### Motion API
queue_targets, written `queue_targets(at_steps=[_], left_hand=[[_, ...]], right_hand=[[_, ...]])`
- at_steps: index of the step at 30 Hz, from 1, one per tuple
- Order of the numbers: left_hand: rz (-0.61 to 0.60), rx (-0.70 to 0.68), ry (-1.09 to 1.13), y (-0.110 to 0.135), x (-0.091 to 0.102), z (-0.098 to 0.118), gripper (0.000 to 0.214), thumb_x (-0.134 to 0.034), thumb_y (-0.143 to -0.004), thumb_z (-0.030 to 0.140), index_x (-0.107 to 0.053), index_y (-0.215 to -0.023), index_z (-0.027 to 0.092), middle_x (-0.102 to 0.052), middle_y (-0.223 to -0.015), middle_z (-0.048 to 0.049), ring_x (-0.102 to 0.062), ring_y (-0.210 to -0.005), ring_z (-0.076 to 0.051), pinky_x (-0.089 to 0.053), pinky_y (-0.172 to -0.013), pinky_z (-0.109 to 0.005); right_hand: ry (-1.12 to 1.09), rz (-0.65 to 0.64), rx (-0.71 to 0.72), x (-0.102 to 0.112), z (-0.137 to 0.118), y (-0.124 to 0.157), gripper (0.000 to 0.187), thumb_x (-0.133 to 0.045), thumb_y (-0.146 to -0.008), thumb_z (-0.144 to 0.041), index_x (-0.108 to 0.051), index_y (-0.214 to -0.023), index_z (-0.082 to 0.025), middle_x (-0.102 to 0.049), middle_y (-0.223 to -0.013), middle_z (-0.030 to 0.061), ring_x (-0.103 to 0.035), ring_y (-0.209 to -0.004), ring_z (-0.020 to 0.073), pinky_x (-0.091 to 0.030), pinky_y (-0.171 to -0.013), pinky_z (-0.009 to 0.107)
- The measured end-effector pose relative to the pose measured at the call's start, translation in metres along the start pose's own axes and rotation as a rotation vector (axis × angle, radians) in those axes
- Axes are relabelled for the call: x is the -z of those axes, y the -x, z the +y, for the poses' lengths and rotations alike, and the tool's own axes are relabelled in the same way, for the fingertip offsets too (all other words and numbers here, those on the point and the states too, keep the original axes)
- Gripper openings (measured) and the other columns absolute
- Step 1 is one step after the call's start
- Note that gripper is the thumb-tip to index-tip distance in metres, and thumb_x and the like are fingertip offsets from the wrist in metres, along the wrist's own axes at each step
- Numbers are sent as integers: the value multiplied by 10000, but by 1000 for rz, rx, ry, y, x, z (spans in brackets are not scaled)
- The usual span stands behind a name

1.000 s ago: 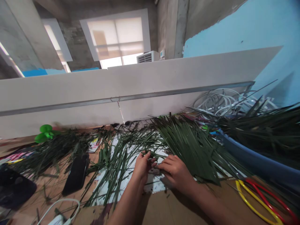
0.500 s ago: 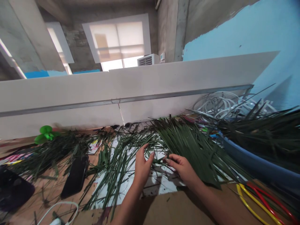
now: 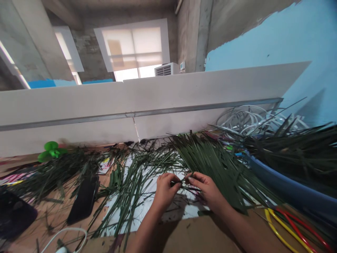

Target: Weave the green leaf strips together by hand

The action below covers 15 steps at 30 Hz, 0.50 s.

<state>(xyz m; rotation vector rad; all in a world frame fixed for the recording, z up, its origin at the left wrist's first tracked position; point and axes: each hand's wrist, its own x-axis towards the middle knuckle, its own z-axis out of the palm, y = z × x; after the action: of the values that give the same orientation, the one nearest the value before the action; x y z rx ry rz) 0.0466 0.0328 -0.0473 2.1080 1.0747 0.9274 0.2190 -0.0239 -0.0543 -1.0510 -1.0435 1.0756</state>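
Observation:
Both hands meet low over a white sheet (image 3: 143, 207) strewn with cut leaf strips. My left hand (image 3: 166, 189) has its thumb and fingers closed on a thin green leaf strip (image 3: 184, 188). Close beside it, my right hand (image 3: 204, 188) pinches the same small bit of green leaf; its exact shape is partly hidden by the fingertips. Just right of the hands lies a thick bundle of long green leaves (image 3: 210, 165). Loose narrow strips (image 3: 131, 182) spread to the left of the hands.
A blue tub (image 3: 276, 175) heaped with dark leaves stands at right, white strapping coils (image 3: 244, 117) behind it. Red and yellow handles (image 3: 283, 225) lie at front right. At left are a black phone (image 3: 83, 200), a white cable (image 3: 65, 230) and a green fan-shaped object (image 3: 51, 151).
My left hand has moved down and right towards the right hand, and its spread fingers have closed on the leaf strip. The right hand stays nearly in place, still pinching.

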Motion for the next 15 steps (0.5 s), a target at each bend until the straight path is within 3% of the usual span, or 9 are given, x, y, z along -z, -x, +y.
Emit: queue_targets(at_steps=[4,8,15], left_hand=[[-11,33,-36,0,0,3,99,-624,-756,151,-688,-729,222,-727,-799,-21,-619,-890,-243,-385,-882,-374],[36,32,-127,3,-1,8,130,-597,-739,107,-655,-770,219,-707,-789,-7,-604,-864,-234,-346,-909,-398],[43,22,-108,5,-5,9,184,-539,-703,48,-623,-733,209,-690,-779,-9,-590,-838,-219,-375,-852,-360]], right_hand=[[37,42,28,0,-2,1,305,-792,-691,-495,-757,-826,-223,-714,-821,33,-649,-814,233,-519,-744,351],[58,11,78,2,1,0,298,-794,-700,-466,-765,-844,-207,-728,-848,48,-650,-836,230,-496,-817,360],[97,-54,100,3,4,0,364,-692,-796,-538,-762,-858,-187,-743,-842,78,-668,-838,245,-504,-795,364]])
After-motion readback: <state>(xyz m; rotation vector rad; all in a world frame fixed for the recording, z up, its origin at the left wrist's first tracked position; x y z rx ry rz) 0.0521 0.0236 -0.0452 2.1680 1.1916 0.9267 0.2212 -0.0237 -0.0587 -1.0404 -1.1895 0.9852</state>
